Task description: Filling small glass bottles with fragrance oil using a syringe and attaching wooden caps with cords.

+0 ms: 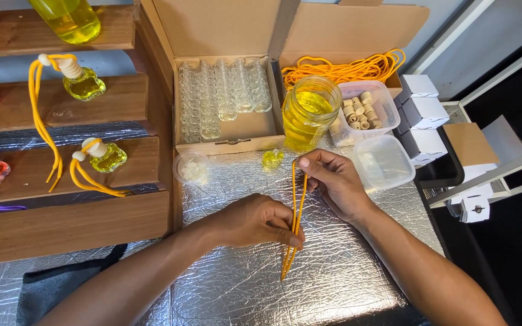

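Yellow cord (297, 205), doubled into a loop, hangs over the foil-covered bench (345, 284) centre; the right hand (333, 181) pinches its far end, the left hand (261, 220) pinches lower down, near a small filled bottle (272, 158).

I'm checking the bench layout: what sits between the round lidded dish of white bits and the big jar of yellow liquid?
In the head view, a small glass bottle of yellow liquid stands on the foil between the dish and the jar.
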